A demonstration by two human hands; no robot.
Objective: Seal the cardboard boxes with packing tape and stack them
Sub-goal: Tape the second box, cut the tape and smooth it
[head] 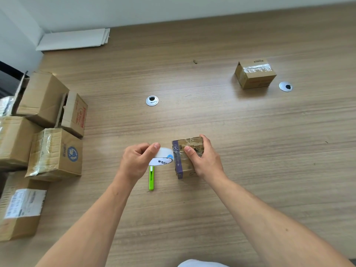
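A small cardboard box [183, 157] with a purple edge and clear tape on it sits on the wooden table [212, 116] in front of me. My right hand [202, 158] grips it from the right, thumb pressing on its top. My left hand [137, 160] holds a roll of clear packing tape [163, 156] right beside the box's left side. A green utility knife [151, 179] lies on the table just below the roll. A taped cardboard box [255, 74] stands at the far right.
Several cardboard boxes [55, 153] are piled along the table's left edge. Flat white sheets [75, 38] lie at the back left. Two round cable grommets [152, 100] [285, 86] are set into the tabletop.
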